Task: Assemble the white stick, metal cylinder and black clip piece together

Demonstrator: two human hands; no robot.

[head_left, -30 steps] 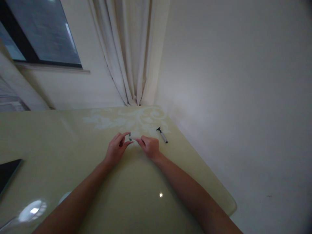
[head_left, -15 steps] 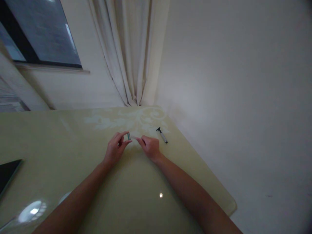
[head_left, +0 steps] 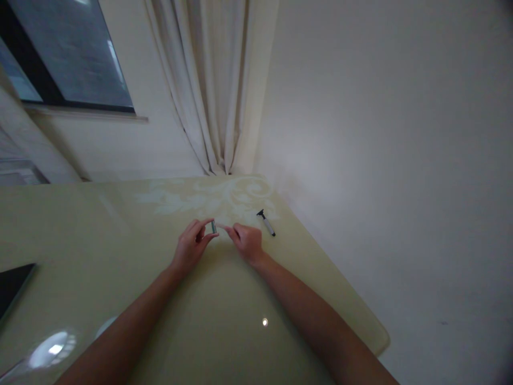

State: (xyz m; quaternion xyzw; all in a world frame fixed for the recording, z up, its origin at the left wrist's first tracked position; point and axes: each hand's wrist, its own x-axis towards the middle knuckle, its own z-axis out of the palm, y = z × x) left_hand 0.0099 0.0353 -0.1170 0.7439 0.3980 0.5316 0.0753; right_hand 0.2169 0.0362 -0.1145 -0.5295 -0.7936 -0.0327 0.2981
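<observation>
Between the thumb and fingertips of my left hand [head_left: 190, 243] a small grey-green bar [head_left: 214, 227] is held upright by its two ends; it looks like a razor cartridge. My right hand [head_left: 247, 243] is closed in a fist, thumb forward, on a thin pale stick [head_left: 222, 226] whose tip points left at the bar. Most of the stick is hidden in the fist, and I cannot tell whether its tip touches the bar. A razor [head_left: 267, 223] with a black head and grey handle lies on the table just right of my right hand.
The glossy pale green table [head_left: 208, 326] ends at a wall [head_left: 360, 160] on the right. A dark flat object [head_left: 15, 286] lies at the left edge. Behind the table hang curtains [head_left: 212, 91], beside a window [head_left: 76, 53]. Lights reflect in the tabletop.
My left hand and the bar have shifted slightly right and down, toward the stick's tip. The right hand and the razor stay almost where they were.
</observation>
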